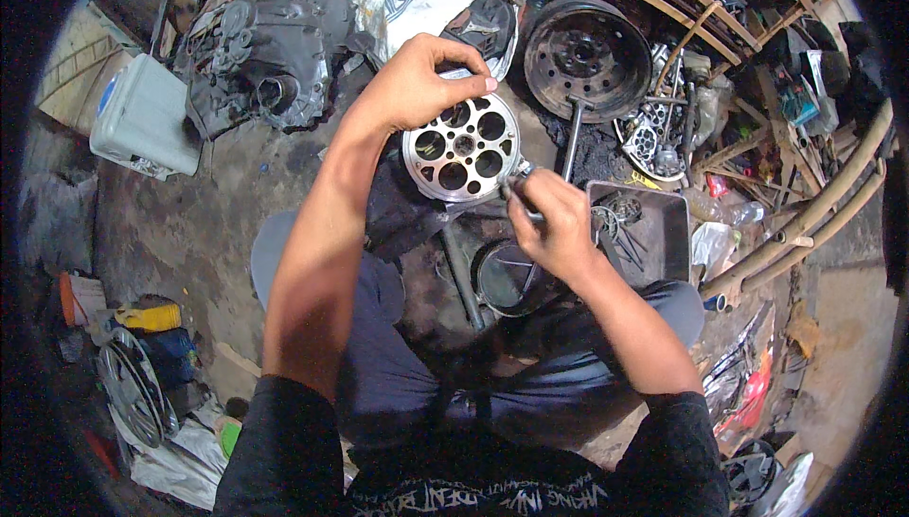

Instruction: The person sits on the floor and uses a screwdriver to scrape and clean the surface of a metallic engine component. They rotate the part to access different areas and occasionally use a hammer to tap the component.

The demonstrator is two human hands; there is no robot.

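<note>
A round silver metal part (462, 169) with several large holes sits in the centre, between my hands. My left hand (431, 81) grips its upper rim, thumb and fingers curled together. My right hand (554, 219) is closed round a small dark tool (519, 186), whose end is against the part's lower right rim; the tool's exact shape is hidden by my fingers. Beneath the part is dark material (398, 195), and a black round pan (502, 304) lies below, between my legs.
A gearbox casing (275, 53) and cooler box (142, 119) lie left. A steel wheel rim (587, 53), metal bar (575, 138), tray of small parts (668, 261) and wheel-shaped tray with parts (653, 138) are right, near bamboo poles (805, 233) and wooden frames (663, 1).
</note>
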